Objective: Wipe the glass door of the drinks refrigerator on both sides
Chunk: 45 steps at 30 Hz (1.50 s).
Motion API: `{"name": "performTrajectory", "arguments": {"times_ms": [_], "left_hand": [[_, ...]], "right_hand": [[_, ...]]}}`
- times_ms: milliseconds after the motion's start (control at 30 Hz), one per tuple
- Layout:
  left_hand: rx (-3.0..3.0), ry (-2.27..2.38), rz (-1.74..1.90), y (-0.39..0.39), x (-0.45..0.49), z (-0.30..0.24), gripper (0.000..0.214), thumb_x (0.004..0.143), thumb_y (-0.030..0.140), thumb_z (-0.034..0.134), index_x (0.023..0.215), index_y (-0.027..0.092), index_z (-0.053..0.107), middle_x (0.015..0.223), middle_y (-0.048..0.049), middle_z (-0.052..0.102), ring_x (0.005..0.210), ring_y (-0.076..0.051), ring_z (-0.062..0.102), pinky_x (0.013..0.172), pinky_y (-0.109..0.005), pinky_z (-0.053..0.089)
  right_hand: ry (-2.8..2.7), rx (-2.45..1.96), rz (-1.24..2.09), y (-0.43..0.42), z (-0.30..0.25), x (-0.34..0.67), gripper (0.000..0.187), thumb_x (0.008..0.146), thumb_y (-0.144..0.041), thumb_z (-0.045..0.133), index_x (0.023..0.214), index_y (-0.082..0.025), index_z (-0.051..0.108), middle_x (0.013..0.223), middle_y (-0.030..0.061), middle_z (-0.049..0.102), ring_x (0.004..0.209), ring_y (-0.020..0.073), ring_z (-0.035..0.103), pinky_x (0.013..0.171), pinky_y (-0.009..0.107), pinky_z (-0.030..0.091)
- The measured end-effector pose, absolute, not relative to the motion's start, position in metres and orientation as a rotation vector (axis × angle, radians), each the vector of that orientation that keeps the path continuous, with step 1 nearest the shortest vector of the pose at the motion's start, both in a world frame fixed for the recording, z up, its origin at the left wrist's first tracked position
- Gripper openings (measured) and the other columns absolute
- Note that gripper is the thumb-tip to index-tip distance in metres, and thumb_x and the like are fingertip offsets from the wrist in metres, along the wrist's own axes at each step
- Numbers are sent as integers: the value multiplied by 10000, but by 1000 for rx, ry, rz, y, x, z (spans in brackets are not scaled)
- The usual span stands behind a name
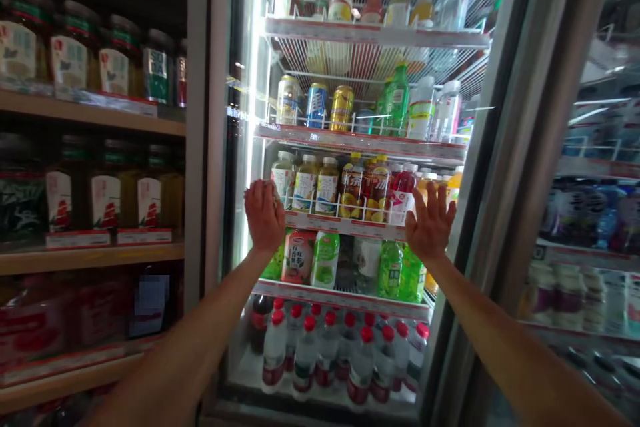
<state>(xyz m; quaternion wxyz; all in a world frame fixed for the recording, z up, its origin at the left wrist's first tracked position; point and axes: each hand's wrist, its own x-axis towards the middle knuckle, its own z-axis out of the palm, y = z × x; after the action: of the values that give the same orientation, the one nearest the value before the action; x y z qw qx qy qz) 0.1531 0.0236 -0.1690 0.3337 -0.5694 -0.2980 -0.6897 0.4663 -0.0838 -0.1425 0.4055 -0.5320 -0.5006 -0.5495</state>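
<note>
- left hand (264, 215): raised, back to camera, fingers together and bent a little, holding nothing; sits in front of the third shelf (345, 223) at the fridge's left end; whether it touches the glass or a bottle, cannot tell
- right hand (430, 223): raised, fingers spread wide, empty; at the right end of the same shelf, just beside the door frame (505, 167); contact with the glass not clear
- both forearms reach up from the bottom edge; hands well apart, the shelf's drinks between them
- juice bottles (327, 185): row on the third shelf between the hands; pale ones at left, orange-label ones mid, a red bottle (403, 192) nearer the right hand
- cans (316, 105): three upright on the second shelf, above the left hand; green bottle (397, 99) and clear bottles to their right
- top shelf (375, 33): mixed small bottles, upright
- fourth shelf: pink carton-label bottle (298, 256) and green bottles (395, 270) below the hands
- bottom: water bottles (325, 350) with red caps, packed in rows
- fridge lit inside; bright strip down its left wall
- jars (70, 53): on dark wooden shelves left of the fridge, two rows, labels facing out
- second fridge (595, 213) at right, dim, contents blurred
</note>
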Motion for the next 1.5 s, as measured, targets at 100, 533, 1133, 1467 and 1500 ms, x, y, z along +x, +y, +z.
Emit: {"name": "performTrajectory", "arguments": {"times_ms": [100, 533, 1133, 1467, 1500], "left_hand": [[-1692, -583, -1600, 14, 174, -173, 492, 892, 218, 373, 1377, 144, 344, 1395, -136, 428, 1377, -240, 239, 1123, -475, 244], [-1705, -462, -1492, 9, 189, -160, 491, 880, 196, 382, 1367, 143, 359, 1363, -132, 466, 1371, -225, 255, 1119, -446, 260], [-1739, -404, -1484, 11, 213, -113, 463, 884, 217, 390, 1343, 160, 395, 1355, -101, 482, 1349, -222, 302, 1120, -436, 266], [-1832, -221, -1269, 3, 235, -100, 461, 882, 209, 389, 1342, 183, 399, 1357, -62, 488, 1342, -206, 317, 1125, -424, 264], [-1801, -269, -1323, 5, 230, -96, 456, 882, 215, 389, 1336, 177, 410, 1359, -68, 486, 1342, -214, 317, 1122, -432, 266]], "right_hand": [[-1267, -1358, -1373, -84, -142, 466, 508, 884, -334, 348, 1378, -222, 377, 1489, 87, 291, 1410, 248, 140, 1110, 494, 128], [-1271, -1291, -1425, -84, -143, 467, 524, 896, -305, 343, 1414, -244, 299, 1520, 55, 222, 1415, 229, 111, 1115, 493, 143], [-1272, -1261, -1446, -83, -143, 468, 545, 875, -289, 398, 1411, -247, 312, 1512, 59, 246, 1409, 249, 147, 1117, 488, 161], [-1256, -1291, -1432, -85, -142, 465, 527, 871, -286, 400, 1393, -244, 348, 1498, 66, 279, 1405, 243, 163, 1115, 480, 159], [-1260, -1286, -1434, -84, -142, 465, 531, 870, -284, 400, 1397, -245, 341, 1500, 66, 276, 1405, 244, 162, 1114, 482, 159]]}}
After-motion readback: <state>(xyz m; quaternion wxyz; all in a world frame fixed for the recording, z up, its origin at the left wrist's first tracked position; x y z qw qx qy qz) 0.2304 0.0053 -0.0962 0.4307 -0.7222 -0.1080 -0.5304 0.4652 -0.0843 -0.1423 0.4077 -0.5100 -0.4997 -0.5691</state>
